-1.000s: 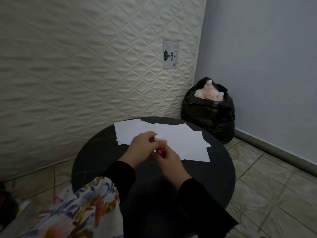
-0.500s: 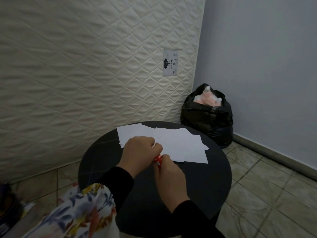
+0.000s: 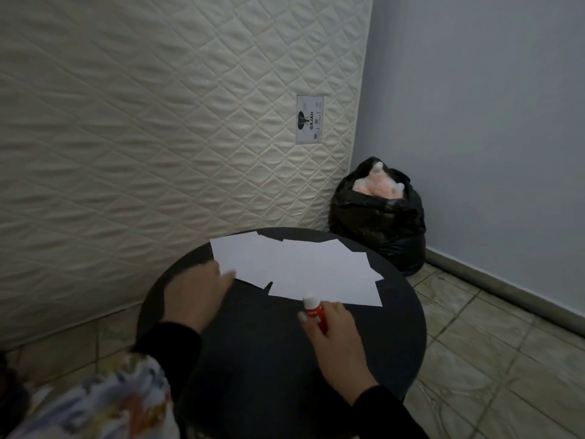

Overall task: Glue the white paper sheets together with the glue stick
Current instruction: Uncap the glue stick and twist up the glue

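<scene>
Lying on the far half of a round black table [image 3: 253, 343] are the white paper sheets [image 3: 297, 267]. They overlap each other, so the pile looks like one jagged shape. I can count at least three sheets, but I cannot tell the exact number.

There is one glue stick [image 3: 315, 308]. It is red with a white top, and the top points up at the near edge of the paper, just touching or nearly touching it. There is some white print on the red part, but it is too small to read. The right hand [image 3: 335, 340] wraps its fingers around the red part and holds it tight.

The left hand [image 3: 198, 296] is blurry. It lies flat on the table with its fingers stretched out, and the fingertips reach the left corner of the paper. It holds nothing.

Both arms wear black sleeves. One piece of flowery cloth [image 3: 104, 403] shows at the bottom left.

Behind the table stands one big cream mattress [image 3: 158, 122] with a diamond pattern, leaning upright. It has one small label [image 3: 309, 119], turned sideways. The label shows a little black picture and the word "GAJAH". The other marks on it are too small to read.

In the corner sits one black plastic bag [image 3: 378, 217], open at the top. Something pink and fluffy [image 3: 378, 188] pokes out of it. The wall [image 3: 490, 122] on the right is pale blue, and the floor [image 3: 506, 359] has tiles.
</scene>
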